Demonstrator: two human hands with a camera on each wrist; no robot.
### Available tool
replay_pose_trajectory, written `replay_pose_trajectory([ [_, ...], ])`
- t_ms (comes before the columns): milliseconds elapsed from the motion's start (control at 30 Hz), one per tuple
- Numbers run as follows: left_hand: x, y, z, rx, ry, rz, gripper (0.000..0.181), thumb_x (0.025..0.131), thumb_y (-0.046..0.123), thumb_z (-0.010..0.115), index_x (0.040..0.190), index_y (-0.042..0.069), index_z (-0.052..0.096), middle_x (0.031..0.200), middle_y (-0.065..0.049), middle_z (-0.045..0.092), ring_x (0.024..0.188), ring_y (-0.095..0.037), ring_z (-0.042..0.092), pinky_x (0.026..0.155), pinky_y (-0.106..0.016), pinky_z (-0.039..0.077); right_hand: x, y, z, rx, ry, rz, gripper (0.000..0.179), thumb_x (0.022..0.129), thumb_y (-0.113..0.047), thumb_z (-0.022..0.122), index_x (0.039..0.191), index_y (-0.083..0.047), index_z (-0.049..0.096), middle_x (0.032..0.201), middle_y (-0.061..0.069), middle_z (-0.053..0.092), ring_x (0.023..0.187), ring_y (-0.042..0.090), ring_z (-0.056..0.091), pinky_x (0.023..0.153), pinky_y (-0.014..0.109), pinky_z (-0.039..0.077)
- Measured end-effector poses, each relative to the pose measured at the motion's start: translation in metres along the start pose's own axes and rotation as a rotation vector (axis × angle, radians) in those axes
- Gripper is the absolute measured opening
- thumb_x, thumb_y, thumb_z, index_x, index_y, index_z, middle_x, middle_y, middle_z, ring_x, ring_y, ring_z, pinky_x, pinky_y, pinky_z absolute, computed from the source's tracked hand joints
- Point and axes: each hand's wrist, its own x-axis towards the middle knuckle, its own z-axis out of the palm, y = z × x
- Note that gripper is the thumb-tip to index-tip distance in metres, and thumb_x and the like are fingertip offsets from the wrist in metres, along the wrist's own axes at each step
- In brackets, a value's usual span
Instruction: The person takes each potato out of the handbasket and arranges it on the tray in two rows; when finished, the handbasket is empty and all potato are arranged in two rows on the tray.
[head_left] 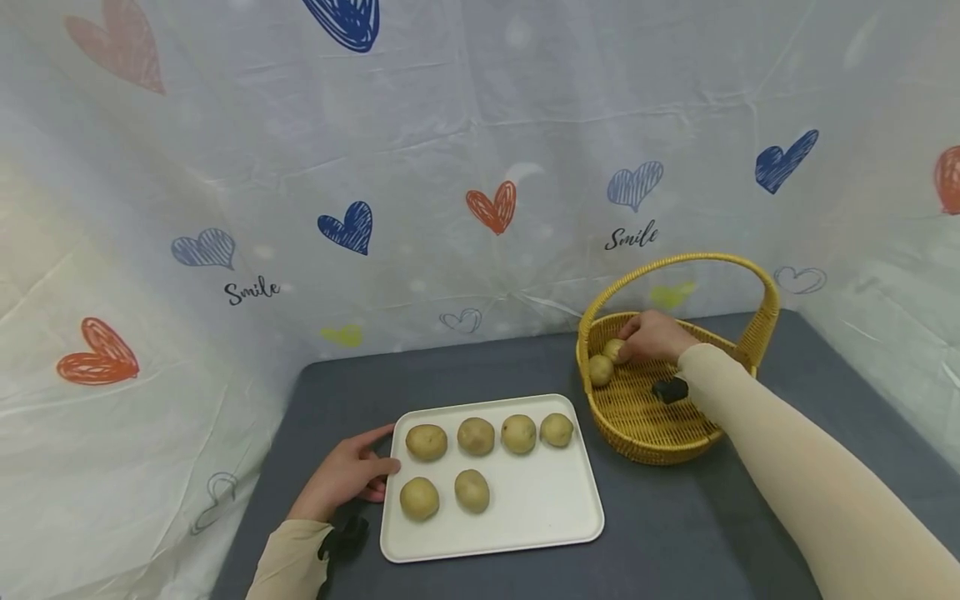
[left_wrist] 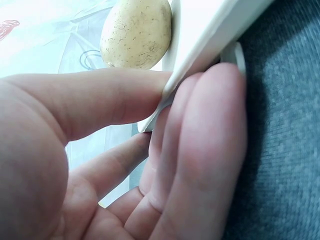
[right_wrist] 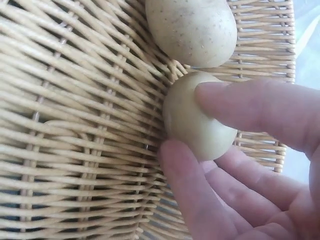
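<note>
My left hand (head_left: pixel 347 475) holds the left edge of a white tray (head_left: pixel 542 504); in the left wrist view the thumb lies over the rim and the fingers are under it. On the tray sit several potatoes (head_left: pixel 476 437), in a back row and a shorter front row at the left. Inside a yellow wicker basket (head_left: pixel 651 410), my right hand (head_left: pixel 658 337) pinches a small potato (right_wrist: pixel 187 125) between thumb and fingers, low against the woven side. Beside it lies another, larger potato (right_wrist: pixel 197 35), which the hand does not touch.
The basket's tall arched handle (head_left: pixel 693 257) rises over the right hand and forearm. Tray and basket stand on a dark grey table (head_left: pixel 450 375), the basket right of the tray. A white curtain (head_left: pixel 420 150) printed with hearts hangs behind and at the sides.
</note>
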Motion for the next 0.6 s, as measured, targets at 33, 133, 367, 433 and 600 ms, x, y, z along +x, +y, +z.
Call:
replay_pose_trajectory([
  [33,0.0,0.0,0.0,0.003,-0.001,0.001,0.078,0.09,0.016,0.085,0.161,0.014,0.053,0.077,-0.012,0.069,0.06,-0.02,0.07,0.058,-0.038,0.065,-0.001,0.001,-0.001,-0.014,0.005,-0.003,0.054,0.09,-0.021,0.082,0.135,0.006,0.07,0.131,0.026,0.072,0.111,0.037,0.073,0.095,0.051,0.062],
  [133,0.0,0.001,0.0,0.006,-0.003,-0.007,0.078,0.091,0.016,0.085,0.162,0.015,0.053,0.077,-0.012,0.069,0.06,-0.02,0.07,0.059,-0.037,0.065,-0.005,0.002,-0.004,-0.048,0.018,-0.011,0.055,0.09,-0.024,0.082,0.137,0.004,0.071,0.138,0.026,0.069,0.119,0.041,0.068,0.099,0.054,0.059],
  [367,0.0,0.001,0.0,0.007,-0.009,-0.005,0.078,0.092,0.016,0.084,0.163,0.014,0.051,0.078,-0.011,0.07,0.061,-0.019,0.07,0.06,-0.036,0.066,-0.029,-0.008,-0.014,-0.036,0.044,-0.061,0.056,0.094,-0.031,0.082,0.139,0.0,0.07,0.141,0.027,0.069,0.127,0.046,0.066,0.1,0.057,0.059],
  [433,0.0,0.0,0.0,0.004,-0.011,0.002,0.078,0.092,0.016,0.084,0.162,0.014,0.052,0.078,-0.011,0.069,0.061,-0.019,0.07,0.06,-0.037,0.066,-0.042,-0.013,-0.015,-0.029,0.069,-0.091,0.057,0.093,-0.034,0.083,0.138,-0.001,0.071,0.14,0.026,0.07,0.128,0.047,0.066,0.101,0.059,0.058],
  [600,-0.001,0.001,0.0,-0.009,-0.021,0.013,0.078,0.091,0.016,0.084,0.162,0.014,0.052,0.077,-0.011,0.068,0.06,-0.019,0.069,0.06,-0.037,0.066,-0.077,-0.022,-0.007,-0.027,0.137,-0.154,0.055,0.092,-0.036,0.085,0.136,-0.006,0.074,0.136,0.021,0.074,0.124,0.041,0.071,0.1,0.058,0.06],
])
